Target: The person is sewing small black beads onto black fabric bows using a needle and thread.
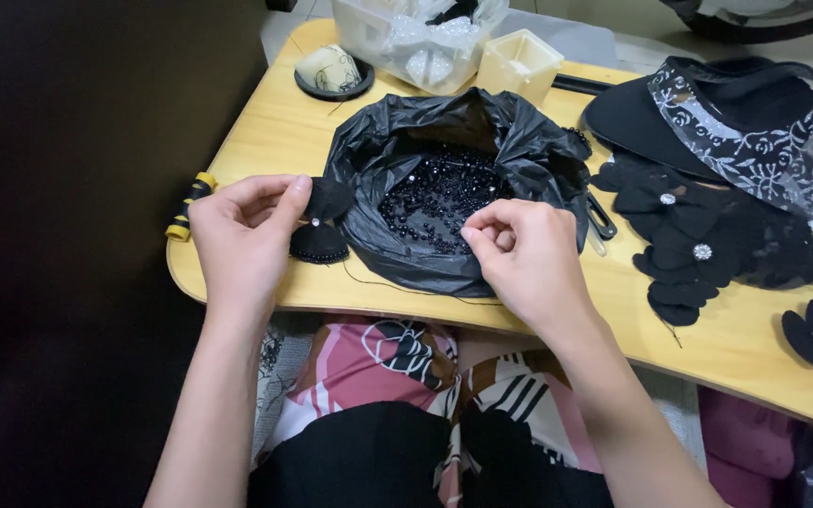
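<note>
Black felt makes up the small flower piece [320, 226] that the left hand [242, 235] holds, its fingers [289, 202] clamped on the upper petal so that the beaded dome below hangs free and turned toward the right hand, where it can be worked on. Just outside that hand, a yellow-and-black spool [190, 205] lies at the edge of the pale wooden worktop [265, 132], near yet out of the way. Between the two hands sits a black plastic bag [454, 188], its mouth rolled open and down like a bowl, so the black beads [439, 196] pooled inside stay together and are easy to pick from. A thin dark thread [397, 287] trails along the worktop below the bag, from the flower toward the right hand [529, 259], whose thumb and forefinger [482, 235] are pinched together over the bag's near rim; what they grip is too small to make out, perhaps a needle or a bead. Beyond the right fingers lie finished black flowers [689, 245] with bright centres, set aside in a cluster, and behind them a black visor hat [717, 113] with a lace band. Well behind the bag stand a clear tub [425, 42] and a cream box [519, 61].
</note>
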